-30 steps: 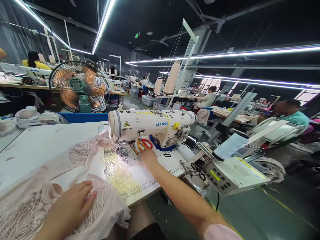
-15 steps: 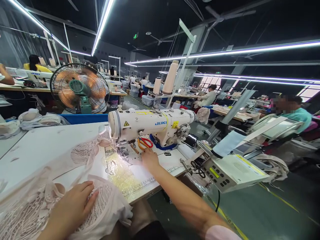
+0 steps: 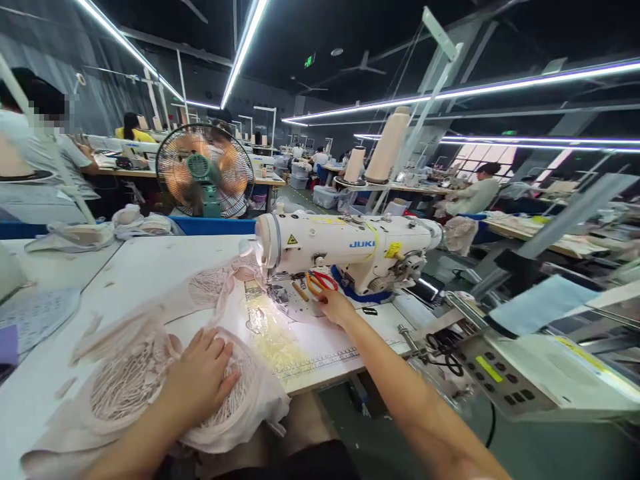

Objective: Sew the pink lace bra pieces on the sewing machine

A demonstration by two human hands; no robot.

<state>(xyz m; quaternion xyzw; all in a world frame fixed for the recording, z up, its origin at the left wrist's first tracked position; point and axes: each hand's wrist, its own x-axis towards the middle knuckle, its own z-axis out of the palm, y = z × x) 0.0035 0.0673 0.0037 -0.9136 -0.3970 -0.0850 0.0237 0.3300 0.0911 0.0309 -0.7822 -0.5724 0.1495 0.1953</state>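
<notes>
My left hand [image 3: 203, 373] lies flat on a pale pink lace garment [image 3: 125, 387], fingers stretched out over its openwork. A strip of the garment runs up to the presser foot of the white sewing machine [image 3: 345, 247]. My right hand [image 3: 337, 308] reaches across the machine bed with bent fingers at the red-and-orange handles of scissors [image 3: 323, 281]. The fingertips are partly hidden, but they appear closed on the lower handle. A small brown stick-like tool [image 3: 300, 291] lies left of the scissors. A black razor blade [image 3: 369, 311] lies right of my hand.
A control box [image 3: 515, 380] and metal arms stand at the right. Thread cones [image 3: 387, 147] rise behind the machine. A large fan [image 3: 203, 170] stands beyond the white table [image 3: 150, 260]. Printed paper [image 3: 40, 320] lies at the left. Other people sit at machines further off.
The view has turned left, so everything sits further right in the picture. My left hand stays on the garment, and my right hand remains at the scissors.
</notes>
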